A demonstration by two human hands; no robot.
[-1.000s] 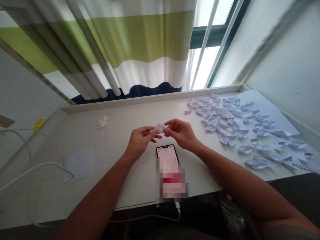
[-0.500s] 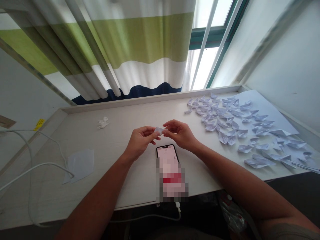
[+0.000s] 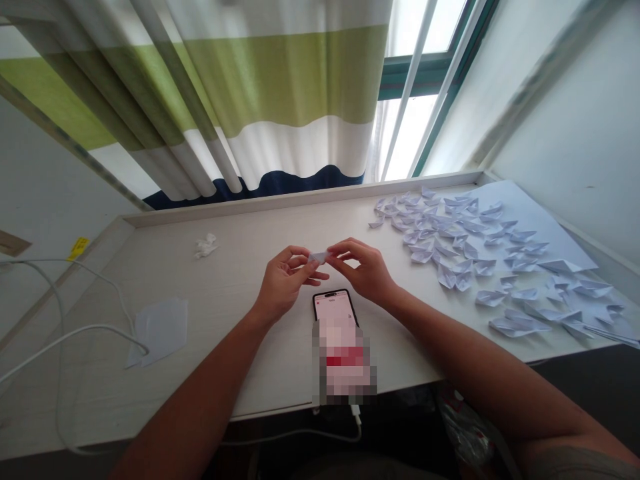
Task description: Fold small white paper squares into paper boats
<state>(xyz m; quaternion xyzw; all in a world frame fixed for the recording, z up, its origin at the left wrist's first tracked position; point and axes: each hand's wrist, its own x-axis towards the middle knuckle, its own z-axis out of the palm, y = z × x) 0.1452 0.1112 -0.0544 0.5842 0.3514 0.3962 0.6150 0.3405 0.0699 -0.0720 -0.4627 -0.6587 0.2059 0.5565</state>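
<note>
Between my two hands, above the middle of the desk, is a small folded piece of white paper point(image 3: 317, 257). My left hand point(image 3: 286, 280) pinches its left end between thumb and fingers. The fingertips of my right hand point(image 3: 363, 268) grip its right end. Fingers partly cover the paper, so its full shape is hidden. Just below the hands lies a phone point(image 3: 334, 308) with a lit pink screen, its lower part blurred out. To the right, many folded paper boats point(image 3: 435, 230) lie spread over the desk.
Flat paper sheets point(image 3: 161, 327) lie at the left, with a white cable point(image 3: 95, 328) running over them. A crumpled tissue point(image 3: 206, 246) sits farther back. A large white sheet point(image 3: 540, 220) lies under some boats. A charging cable point(image 3: 300, 433) hangs below the desk's front edge.
The folded paper has turned and now shows as a flatter, wider shape. My right fingers have shifted onto its right end; the hands have barely moved otherwise.
</note>
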